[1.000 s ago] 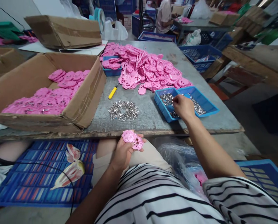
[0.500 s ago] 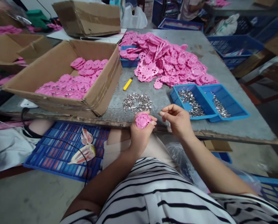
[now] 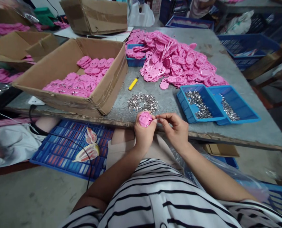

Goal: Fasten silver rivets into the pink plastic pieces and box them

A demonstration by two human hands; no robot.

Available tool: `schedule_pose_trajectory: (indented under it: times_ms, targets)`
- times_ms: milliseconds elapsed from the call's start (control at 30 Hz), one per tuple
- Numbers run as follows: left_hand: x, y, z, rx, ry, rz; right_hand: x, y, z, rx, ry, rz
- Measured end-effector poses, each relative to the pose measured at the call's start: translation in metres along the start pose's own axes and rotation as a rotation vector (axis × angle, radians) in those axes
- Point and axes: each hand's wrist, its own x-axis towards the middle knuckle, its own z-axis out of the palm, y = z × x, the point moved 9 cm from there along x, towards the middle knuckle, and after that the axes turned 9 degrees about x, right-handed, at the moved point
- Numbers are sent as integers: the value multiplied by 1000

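My left hand [image 3: 144, 134] is wrapped round a pink scalloped plastic piece [image 3: 145, 119], just over the table's front edge. Close against it, my right hand [image 3: 175, 128] has its thumb and forefinger pinched together at the piece's right side; whatever lies between those fingertips is too small to make out. Just beyond the hands lies a loose ring of small shiny metal parts [image 3: 141, 102]. Two blue trays [image 3: 218, 117] with more such parts stand to the right of my right hand.
A cardboard box [image 3: 112, 85] holding pink pieces stands left on the table. A yellow-handled tool [image 3: 133, 84] lies beside it. Behind are a large heap of pink pieces [image 3: 176, 61] and a small blue bin [image 3: 134, 61]. Fruit peel [image 3: 90, 152] rests on a blue crate [image 3: 60, 148] below.
My right hand has moved left and now meets the pink piece in my left hand. The whole view has shifted slightly.
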Motion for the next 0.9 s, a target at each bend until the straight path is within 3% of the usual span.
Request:
schedule_pose_trajectory:
  times_ms: [233, 333, 467, 600, 733, 833, 900]
  targets:
    - [1, -10, -2, -48, 0, -4, -6, 8, 3, 109, -13, 85]
    - [1, -13, -1, -92, -27, -21, 1, 18, -1, 171, 23, 185]
    - [-1, -11, -1, -95, -74, -18, 9, 35, 14, 337, -116, 429]
    - [-2, -11, -2, -20, -100, -41, 9, 36, 26, 441, -223, 545]
    - [-4, -17, 10, -223, -255, -257, 5, 37, 26, 469, -252, 590]
    - [-10, -15, 24, -508, -425, -486, 8, 32, 21, 469, -228, 520]
    - [-12, -13, 27, -616, -465, -581, 9, 27, 19, 426, -217, 465]
